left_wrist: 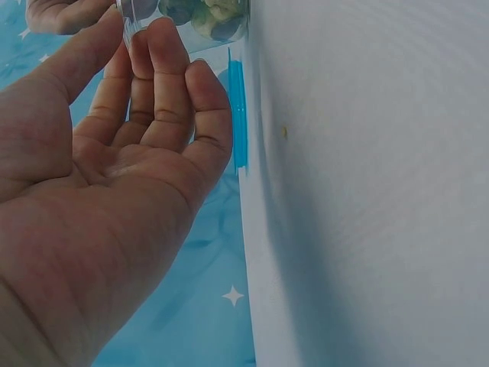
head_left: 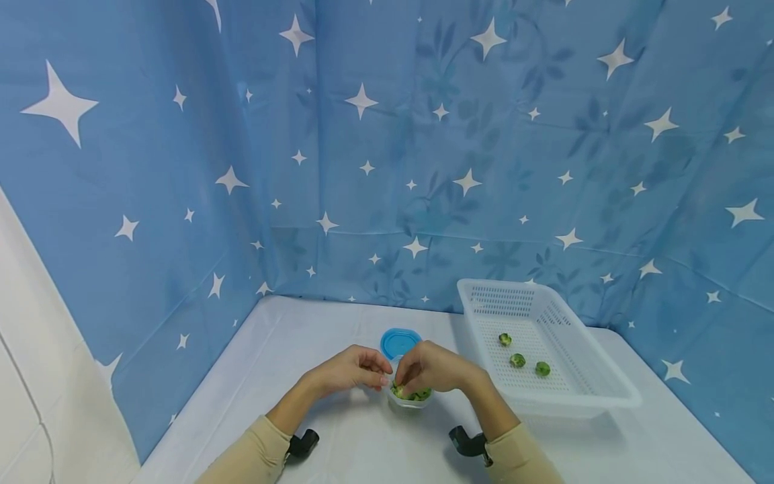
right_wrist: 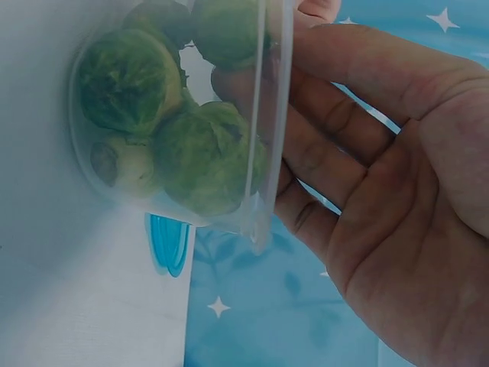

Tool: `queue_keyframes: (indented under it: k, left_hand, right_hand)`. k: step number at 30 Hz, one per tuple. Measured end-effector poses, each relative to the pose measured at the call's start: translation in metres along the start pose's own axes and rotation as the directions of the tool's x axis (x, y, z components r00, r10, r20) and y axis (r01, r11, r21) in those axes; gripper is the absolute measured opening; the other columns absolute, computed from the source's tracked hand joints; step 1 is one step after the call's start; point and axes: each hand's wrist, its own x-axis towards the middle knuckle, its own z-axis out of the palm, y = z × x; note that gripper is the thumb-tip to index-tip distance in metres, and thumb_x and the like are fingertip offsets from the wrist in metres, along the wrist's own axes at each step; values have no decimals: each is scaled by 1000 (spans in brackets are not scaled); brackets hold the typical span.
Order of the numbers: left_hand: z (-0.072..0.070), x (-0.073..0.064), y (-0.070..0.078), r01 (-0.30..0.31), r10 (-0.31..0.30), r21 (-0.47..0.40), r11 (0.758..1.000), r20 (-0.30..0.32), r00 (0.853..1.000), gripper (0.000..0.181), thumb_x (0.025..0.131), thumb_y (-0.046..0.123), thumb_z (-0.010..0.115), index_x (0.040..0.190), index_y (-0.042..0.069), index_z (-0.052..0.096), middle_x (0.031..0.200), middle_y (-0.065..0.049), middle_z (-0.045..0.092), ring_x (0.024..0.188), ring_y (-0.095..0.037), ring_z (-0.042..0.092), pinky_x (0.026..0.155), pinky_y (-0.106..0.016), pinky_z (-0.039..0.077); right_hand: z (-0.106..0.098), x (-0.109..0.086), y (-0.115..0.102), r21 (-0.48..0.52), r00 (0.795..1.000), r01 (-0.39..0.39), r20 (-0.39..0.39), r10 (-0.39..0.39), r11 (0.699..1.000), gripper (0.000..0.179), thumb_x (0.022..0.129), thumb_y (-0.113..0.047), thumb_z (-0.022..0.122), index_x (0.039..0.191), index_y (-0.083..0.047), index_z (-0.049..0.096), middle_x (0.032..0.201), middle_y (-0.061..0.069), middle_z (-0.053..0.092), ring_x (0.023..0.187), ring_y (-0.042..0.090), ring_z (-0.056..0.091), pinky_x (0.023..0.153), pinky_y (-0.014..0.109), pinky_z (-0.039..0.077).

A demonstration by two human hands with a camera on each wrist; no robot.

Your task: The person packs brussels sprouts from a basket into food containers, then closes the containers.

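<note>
A small clear plastic container (head_left: 411, 404) holding several green Brussels sprouts (right_wrist: 210, 157) stands on the white table. My right hand (head_left: 434, 368) reaches over its rim from the right, fingertips inside. In the right wrist view its thumb and a finger pinch a sprout (right_wrist: 229, 30) within the container; the fingertips are partly hidden by the wall. At the left side of the container, my left hand (head_left: 351, 371) has its fingers loosely bent and holds nothing. The left wrist view shows those fingertips (left_wrist: 168, 46) close by the container wall; whether they touch it is unclear.
Just behind the container lies a round blue lid (head_left: 400, 343). A white perforated basket (head_left: 589, 390) stands to the right, with 3 Brussels sprouts (head_left: 517, 360) on its floor. A blue star-patterned curtain (head_left: 387, 148) borders the table's back and sides.
</note>
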Motion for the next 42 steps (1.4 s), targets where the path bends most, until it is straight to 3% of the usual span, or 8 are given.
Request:
queue_keyframes:
  k: [10,16,28,42]
  left_hand:
    - [0,1,-1,-2,2,-2,1000,3,1000,32,97,15,74,121,-4,69,103,-1,73,89,-17,70,85,-39,60]
    - [0,1,-1,-6,6,-8,1000,7,1000,28,98,14,74,120,-3,70,103,-1,73,89,-17,71,84,-39,60]
    - [0,-1,0,-6,6,-5,1000,9,1000,28,98,15,74,120,-2,70,103,-2,72,89,-17,71,86,-41,60]
    - [0,0,-1,-5,5,-6,1000,7,1000,21,98,14,74,116,4,73,102,-3,73,89,-18,71,86,-41,60]
  right_hand:
    - [3,2,0,-55,1000,18,-24,-19,998,11,87,4,79,87,-8,82,83,6,79,75,5,71,71,20,58]
    - [4,3,1,-128,999,36,-27,-40,991,13,89,3,77,88,-8,82,82,-4,77,73,1,65,70,20,56]
    - [3,3,0,-226,998,50,-14,-54,973,5,93,-7,78,92,-10,81,86,-8,74,79,5,63,70,20,54]
    - [7,4,2,-140,1000,-14,3,15,990,10,95,-5,73,89,-10,78,79,-9,70,70,1,60,67,21,54]
